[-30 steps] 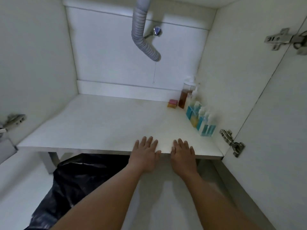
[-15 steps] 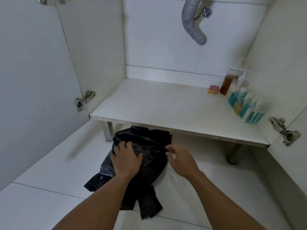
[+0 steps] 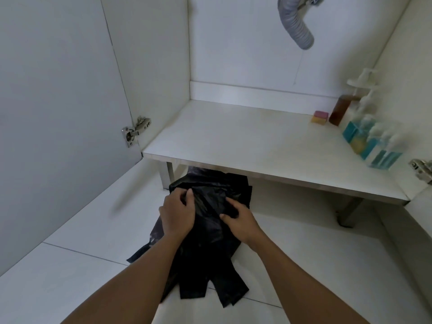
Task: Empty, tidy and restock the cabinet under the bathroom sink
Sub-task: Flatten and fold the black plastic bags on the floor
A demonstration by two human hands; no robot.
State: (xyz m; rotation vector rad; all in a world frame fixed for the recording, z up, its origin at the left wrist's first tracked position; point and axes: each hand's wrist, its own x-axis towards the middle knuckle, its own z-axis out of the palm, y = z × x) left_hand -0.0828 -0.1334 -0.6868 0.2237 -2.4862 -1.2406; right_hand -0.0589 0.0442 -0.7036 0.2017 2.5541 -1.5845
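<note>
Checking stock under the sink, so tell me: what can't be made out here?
Head view throughout.
Blurred: pump bottles on the right of the shelf; motion blur hides labels and count.
Hidden: contents of the black bag, opaque plastic; its far end lies under the shelf.
Cut off: drain hose, by the top edge.
Hidden: exact grip of left hand and right hand, fingertips tucked into bag folds.

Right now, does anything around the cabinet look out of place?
The grey hose ends in mid-air, joined to nothing. A crumpled black bag lies on the floor, partly under the shelf, gripped by left hand and right hand.
</note>
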